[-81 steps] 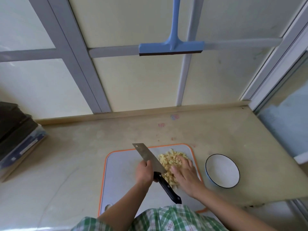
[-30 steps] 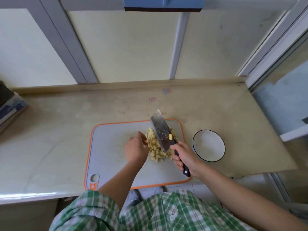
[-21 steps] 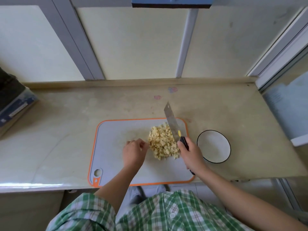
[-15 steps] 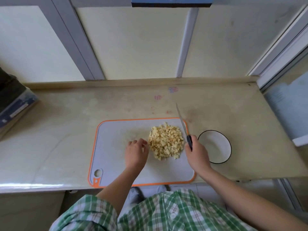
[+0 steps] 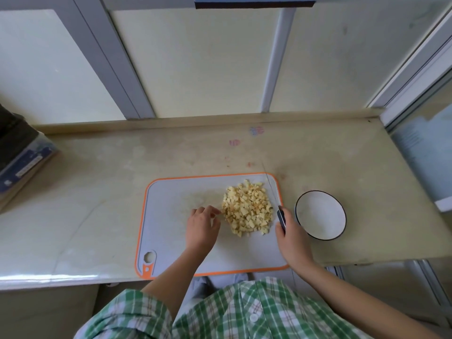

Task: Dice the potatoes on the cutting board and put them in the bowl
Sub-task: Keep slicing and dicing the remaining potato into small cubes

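1. Black-handled steel cleaver (image 5: pixel 281 217) is clamped in the right hand (image 5: pixel 292 234), with the blade standing on edge along the right flank of the heap. The left hand (image 5: pixel 201 226) rests on the board with fingers loosely bent, holding nothing. Its fingertips (image 5: pixel 217 211) are just beside the heap's left flank.
2. Between the two hands lies the pale yellow diced potato heap (image 5: pixel 247 207), on the right half of the grey plastic cutting board with an orange rim (image 5: pixel 176 216). None is in the bowl yet.
3. Risk: a blade swept left under the heap to scoop it would head straight for the left fingertips, and a hurried push could nick them.
4. Risk: the dice are small and loose. A loaded blade that tilts on the way across would probably shed pieces onto the beige stone worktop (image 5: pixel 97 192), in the gap between board and bowl.
5. Risk: the round white ceramic bowl with a dark rim (image 5: pixel 320 216) stands empty just right of the board, not touching it. A knock from the blade or knuckles may skid it.
6. Edges: the board's near edge seems to reach the worktop's front lip, and the bowl is near that lip too. Anything pushed towards the body could go over.
7. Room: bare worktop opens behind the board and bowl up to the back upstand. It also runs widely left as far as the dark stack of boxes (image 5: pixel 22 155).
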`<act>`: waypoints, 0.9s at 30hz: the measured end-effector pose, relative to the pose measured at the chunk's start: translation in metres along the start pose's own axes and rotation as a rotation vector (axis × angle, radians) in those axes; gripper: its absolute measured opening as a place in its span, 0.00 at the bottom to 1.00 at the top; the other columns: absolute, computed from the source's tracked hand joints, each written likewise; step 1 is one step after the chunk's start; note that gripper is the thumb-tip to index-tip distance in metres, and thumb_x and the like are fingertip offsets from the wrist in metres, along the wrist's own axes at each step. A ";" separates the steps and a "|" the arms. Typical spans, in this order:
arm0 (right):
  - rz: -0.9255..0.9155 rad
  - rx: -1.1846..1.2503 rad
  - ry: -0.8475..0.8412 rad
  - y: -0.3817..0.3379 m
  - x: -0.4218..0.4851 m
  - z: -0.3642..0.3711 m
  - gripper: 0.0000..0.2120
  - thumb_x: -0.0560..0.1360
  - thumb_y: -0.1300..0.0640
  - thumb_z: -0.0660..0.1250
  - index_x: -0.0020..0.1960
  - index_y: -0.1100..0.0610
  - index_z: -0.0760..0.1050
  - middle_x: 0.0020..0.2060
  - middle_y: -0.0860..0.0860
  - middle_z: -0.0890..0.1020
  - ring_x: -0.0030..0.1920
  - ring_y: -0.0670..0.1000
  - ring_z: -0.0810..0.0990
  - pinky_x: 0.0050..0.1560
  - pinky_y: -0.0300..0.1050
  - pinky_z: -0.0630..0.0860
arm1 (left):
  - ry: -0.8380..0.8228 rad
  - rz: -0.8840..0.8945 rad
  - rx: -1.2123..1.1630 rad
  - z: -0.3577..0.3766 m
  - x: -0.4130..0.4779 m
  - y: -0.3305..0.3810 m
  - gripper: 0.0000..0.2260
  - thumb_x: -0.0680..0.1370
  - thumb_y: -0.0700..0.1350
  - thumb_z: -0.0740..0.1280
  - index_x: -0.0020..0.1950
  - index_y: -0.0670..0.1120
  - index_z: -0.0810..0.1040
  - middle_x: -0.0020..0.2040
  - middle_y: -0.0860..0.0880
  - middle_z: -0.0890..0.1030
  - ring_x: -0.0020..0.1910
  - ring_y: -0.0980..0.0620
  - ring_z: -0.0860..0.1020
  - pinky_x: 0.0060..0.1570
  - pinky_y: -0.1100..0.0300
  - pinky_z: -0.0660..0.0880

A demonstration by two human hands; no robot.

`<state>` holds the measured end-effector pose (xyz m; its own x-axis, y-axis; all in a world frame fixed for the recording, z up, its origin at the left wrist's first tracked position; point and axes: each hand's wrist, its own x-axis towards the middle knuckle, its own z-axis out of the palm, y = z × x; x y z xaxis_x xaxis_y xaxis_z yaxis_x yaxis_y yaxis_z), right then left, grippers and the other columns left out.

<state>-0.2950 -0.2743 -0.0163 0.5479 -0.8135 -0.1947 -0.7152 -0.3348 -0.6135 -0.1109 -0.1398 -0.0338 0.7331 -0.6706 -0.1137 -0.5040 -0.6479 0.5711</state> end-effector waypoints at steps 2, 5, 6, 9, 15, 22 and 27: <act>-0.075 0.035 0.003 -0.013 0.000 -0.003 0.18 0.80 0.58 0.59 0.70 0.53 0.66 0.35 0.50 0.77 0.30 0.48 0.74 0.26 0.40 0.64 | 0.032 -0.038 -0.030 -0.002 0.002 -0.004 0.06 0.77 0.42 0.66 0.50 0.45 0.81 0.46 0.48 0.82 0.51 0.47 0.74 0.48 0.55 0.72; -0.224 0.044 -0.076 -0.039 -0.005 0.002 0.20 0.79 0.57 0.60 0.71 0.51 0.66 0.36 0.49 0.77 0.31 0.48 0.72 0.26 0.38 0.62 | 0.029 -0.174 -0.183 -0.011 0.003 -0.007 0.08 0.79 0.45 0.64 0.45 0.46 0.81 0.41 0.49 0.83 0.46 0.49 0.78 0.43 0.55 0.74; -0.273 0.031 -0.112 -0.050 -0.008 0.006 0.21 0.79 0.57 0.60 0.71 0.50 0.66 0.38 0.50 0.79 0.33 0.49 0.73 0.27 0.38 0.63 | 0.016 -0.228 -0.280 -0.016 0.001 -0.007 0.11 0.80 0.47 0.62 0.43 0.46 0.81 0.40 0.50 0.83 0.43 0.50 0.79 0.41 0.57 0.73; -0.375 -0.064 -0.187 -0.080 -0.015 0.030 0.23 0.78 0.57 0.60 0.72 0.49 0.64 0.47 0.52 0.82 0.43 0.55 0.80 0.37 0.47 0.70 | -0.071 -0.372 -0.691 -0.035 -0.007 -0.007 0.22 0.83 0.53 0.54 0.44 0.42 0.81 0.38 0.44 0.83 0.37 0.49 0.79 0.40 0.56 0.72; -0.424 -0.222 -0.316 -0.114 -0.035 0.089 0.25 0.79 0.61 0.57 0.74 0.51 0.58 0.59 0.54 0.74 0.53 0.58 0.78 0.48 0.52 0.75 | -0.180 -0.458 -0.847 -0.059 -0.014 -0.037 0.09 0.81 0.45 0.61 0.54 0.39 0.74 0.44 0.39 0.82 0.37 0.46 0.82 0.37 0.56 0.76; -0.321 -0.040 -0.470 -0.124 -0.046 0.114 0.27 0.79 0.54 0.61 0.77 0.51 0.57 0.56 0.51 0.71 0.54 0.51 0.73 0.51 0.44 0.72 | -0.168 -0.501 -0.477 -0.070 -0.007 -0.100 0.09 0.78 0.39 0.60 0.56 0.39 0.73 0.42 0.42 0.81 0.37 0.43 0.79 0.41 0.49 0.75; 0.147 0.494 -0.204 -0.096 -0.039 0.080 0.12 0.80 0.63 0.61 0.62 0.62 0.72 0.42 0.56 0.78 0.34 0.49 0.77 0.36 0.39 0.73 | -0.147 -0.374 -0.153 -0.069 -0.003 -0.108 0.18 0.76 0.40 0.62 0.66 0.42 0.70 0.59 0.41 0.75 0.57 0.39 0.76 0.52 0.52 0.71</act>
<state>-0.2129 -0.1726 -0.0107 0.5655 -0.7101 -0.4194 -0.5285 0.0785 -0.8453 -0.0269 -0.0431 -0.0384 0.7743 -0.4510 -0.4440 -0.1340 -0.8025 0.5814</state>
